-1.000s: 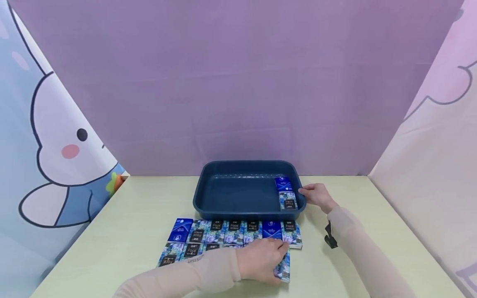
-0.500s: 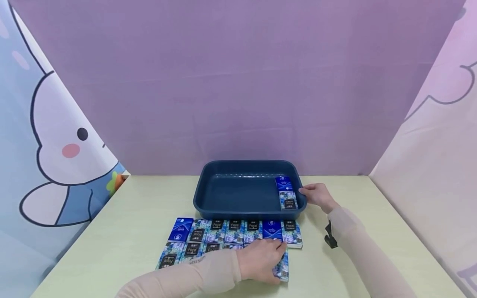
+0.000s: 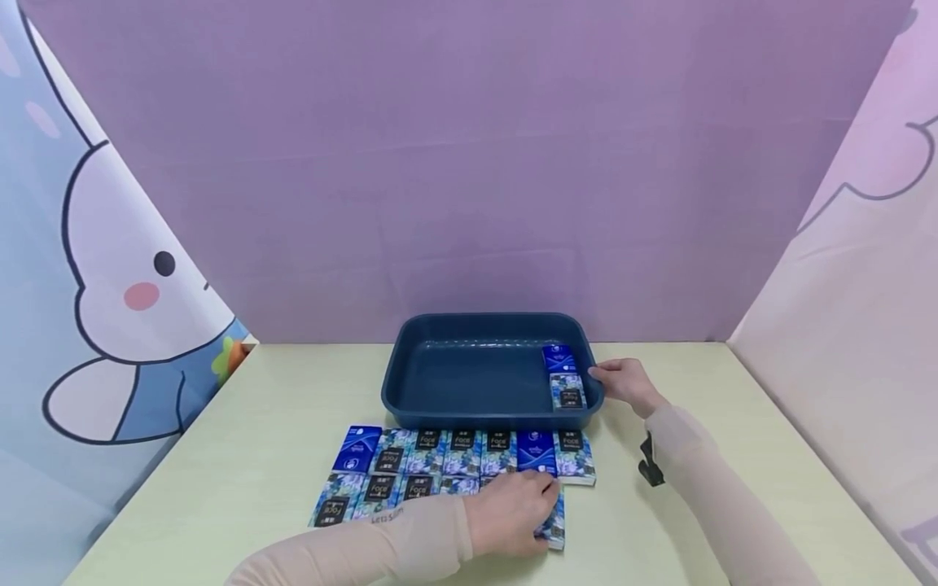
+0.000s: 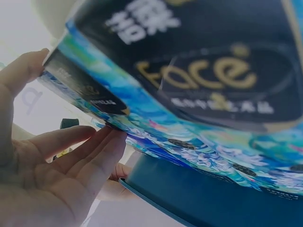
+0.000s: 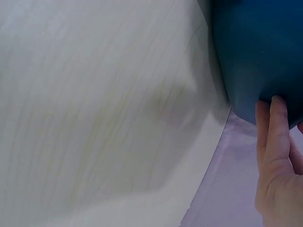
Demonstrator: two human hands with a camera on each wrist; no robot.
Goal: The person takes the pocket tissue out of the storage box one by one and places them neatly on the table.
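Note:
My left hand (image 3: 509, 509) grips the right end of the near row of tissue packs, around a floral tissue pack (image 3: 554, 525). In the left wrist view its thumb (image 4: 28, 66) and fingers (image 4: 102, 156) lie on opposite sides of the pack. My right hand (image 3: 623, 382) holds the right rim of a dark blue tray (image 3: 484, 424). In the right wrist view its straight fingers (image 5: 278, 127) press the outer wall (image 5: 251, 71). Inside the tray, along its right wall, lie a plain blue tissue pack (image 3: 559, 359) and a floral one (image 3: 567, 392).
A far row of tissue packs (image 3: 462, 452) lies against the tray's front. My left forearm (image 3: 352, 541) partly covers the near row. A purple cloth backdrop (image 3: 484, 163) stands behind the table (image 3: 278, 423), with printed panels on both sides. A black item (image 3: 650, 464) hangs at the right sleeve.
The floral tissue pack at my left hand has shifted slightly left, and its right end shows a little less. My right hand and the tray stay as they were.

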